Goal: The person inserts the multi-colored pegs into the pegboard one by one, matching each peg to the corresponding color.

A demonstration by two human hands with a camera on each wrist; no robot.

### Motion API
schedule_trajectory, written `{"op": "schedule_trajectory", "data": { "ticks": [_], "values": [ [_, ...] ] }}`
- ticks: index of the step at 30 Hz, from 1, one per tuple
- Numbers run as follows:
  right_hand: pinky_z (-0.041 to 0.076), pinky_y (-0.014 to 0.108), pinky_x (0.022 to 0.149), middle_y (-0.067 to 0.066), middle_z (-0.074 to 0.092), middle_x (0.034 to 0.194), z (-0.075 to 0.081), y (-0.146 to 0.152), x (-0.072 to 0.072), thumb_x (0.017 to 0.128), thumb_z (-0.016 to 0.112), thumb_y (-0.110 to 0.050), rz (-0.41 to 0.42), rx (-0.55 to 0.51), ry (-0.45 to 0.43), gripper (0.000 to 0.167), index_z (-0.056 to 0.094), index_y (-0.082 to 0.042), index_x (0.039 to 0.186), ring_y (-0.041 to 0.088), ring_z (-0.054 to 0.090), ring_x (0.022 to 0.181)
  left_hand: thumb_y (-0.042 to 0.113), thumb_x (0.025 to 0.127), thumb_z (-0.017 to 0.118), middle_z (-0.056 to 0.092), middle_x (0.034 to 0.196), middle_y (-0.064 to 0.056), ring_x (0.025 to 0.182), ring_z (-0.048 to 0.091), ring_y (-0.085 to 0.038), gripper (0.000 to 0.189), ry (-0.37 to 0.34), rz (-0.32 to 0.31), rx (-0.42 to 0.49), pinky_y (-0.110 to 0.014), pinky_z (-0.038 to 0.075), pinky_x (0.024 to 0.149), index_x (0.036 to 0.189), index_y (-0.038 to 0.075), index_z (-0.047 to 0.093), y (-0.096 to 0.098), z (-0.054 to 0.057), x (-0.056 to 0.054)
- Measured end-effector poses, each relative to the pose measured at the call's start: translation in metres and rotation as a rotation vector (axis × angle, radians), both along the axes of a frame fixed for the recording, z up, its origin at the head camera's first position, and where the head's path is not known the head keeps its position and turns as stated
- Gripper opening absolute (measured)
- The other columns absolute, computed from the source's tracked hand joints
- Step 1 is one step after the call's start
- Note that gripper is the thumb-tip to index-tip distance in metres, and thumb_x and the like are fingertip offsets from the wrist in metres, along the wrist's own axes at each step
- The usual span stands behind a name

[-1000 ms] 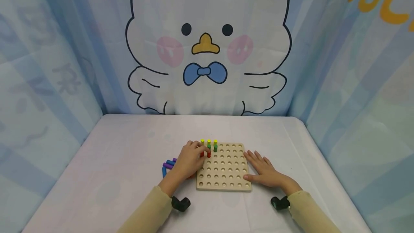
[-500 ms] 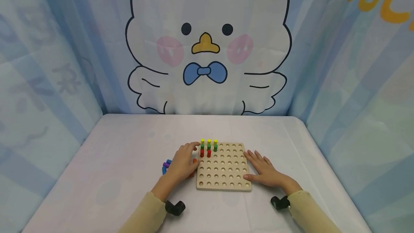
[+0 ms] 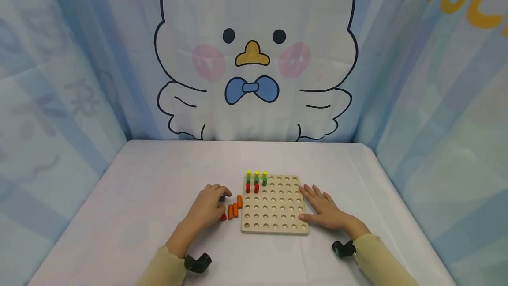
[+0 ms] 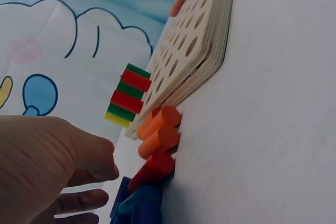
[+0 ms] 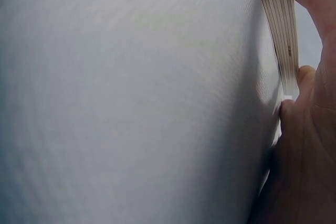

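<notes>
Left hand (image 3: pixel 204 206) has moved from eight upright pegs (image 3: pixel 256 181) past three orange pegs (image 3: pixel 235 210).

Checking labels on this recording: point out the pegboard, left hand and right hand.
Pegboard (image 3: pixel 278 203): head view, holed top.
Left hand (image 3: pixel 206 205): head view, its back.
Right hand (image 3: pixel 327 213): head view, its back.
</notes>
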State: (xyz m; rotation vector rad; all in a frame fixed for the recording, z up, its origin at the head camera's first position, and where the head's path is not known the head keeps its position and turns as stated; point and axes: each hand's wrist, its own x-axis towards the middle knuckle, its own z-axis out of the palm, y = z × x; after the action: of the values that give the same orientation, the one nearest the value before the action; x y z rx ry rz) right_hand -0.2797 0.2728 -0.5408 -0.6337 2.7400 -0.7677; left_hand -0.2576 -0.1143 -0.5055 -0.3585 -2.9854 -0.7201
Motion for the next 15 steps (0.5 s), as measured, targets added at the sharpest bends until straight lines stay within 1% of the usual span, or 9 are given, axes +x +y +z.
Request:
{"op": "schedule_trajectory", "data": {
  "ticks": [3,6,10,13,15],
  "values": [
    [-0.002,0.066,0.121,0.021,0.014,0.172,0.001,0.001,0.000,0.095,0.064,-0.057,0.000,0.013,0.015,0.095,0.020,-0.010,0.165,0.048,0.001,0.158,-0.002,0.088,0.071,0.068,0.107,-0.001,0.101,0.057,-0.021,0.026,-0.014,0.013,-0.029,-0.044,0.051,0.097,0.108,0.015,0.071,-0.009,0.002,0.005],
    [-0.002,0.068,0.120,0.023,0.015,0.171,0.005,0.001,0.001,0.095,0.066,-0.054,0.009,-0.006,0.019,0.095,0.021,-0.008,0.164,0.050,0.001,0.157,-0.002,0.086,0.072,0.069,0.107,-0.001,0.100,0.057,-0.021,0.026,-0.022,0.012,-0.057,-0.044,0.051,0.097,0.105,0.016,0.071,-0.016,0.003,0.009],
    [-0.002,0.070,0.119,0.025,0.014,0.170,0.006,0.001,0.001,0.095,0.067,-0.053,0.019,-0.010,0.012,0.095,0.022,-0.006,0.164,0.052,0.001,0.156,0.008,0.082,0.081,0.068,0.109,-0.002,0.101,0.057,-0.023,0.025,-0.024,-0.019,-0.099,-0.048,0.050,0.097,0.103,0.018,0.071,-0.018,0.003,0.014],
    [-0.002,0.070,0.119,0.024,0.014,0.170,0.003,0.001,0.001,0.095,0.067,-0.054,0.018,-0.011,0.010,0.094,0.022,-0.008,0.164,0.051,0.001,0.156,0.019,0.080,0.086,0.068,0.111,-0.003,0.103,0.057,-0.025,0.027,-0.017,-0.047,-0.128,-0.050,0.048,0.096,0.102,0.020,0.070,-0.018,0.001,0.016],
    [-0.002,0.069,0.119,0.023,0.014,0.171,0.000,0.000,0.001,0.095,0.066,-0.054,0.013,-0.015,0.007,0.095,0.022,-0.009,0.164,0.050,0.000,0.157,0.022,0.080,0.088,0.068,0.111,-0.002,0.103,0.057,-0.025,0.028,-0.007,-0.061,-0.145,-0.052,0.047,0.096,0.101,0.021,0.070,-0.017,0.000,0.016]
  ]
}}
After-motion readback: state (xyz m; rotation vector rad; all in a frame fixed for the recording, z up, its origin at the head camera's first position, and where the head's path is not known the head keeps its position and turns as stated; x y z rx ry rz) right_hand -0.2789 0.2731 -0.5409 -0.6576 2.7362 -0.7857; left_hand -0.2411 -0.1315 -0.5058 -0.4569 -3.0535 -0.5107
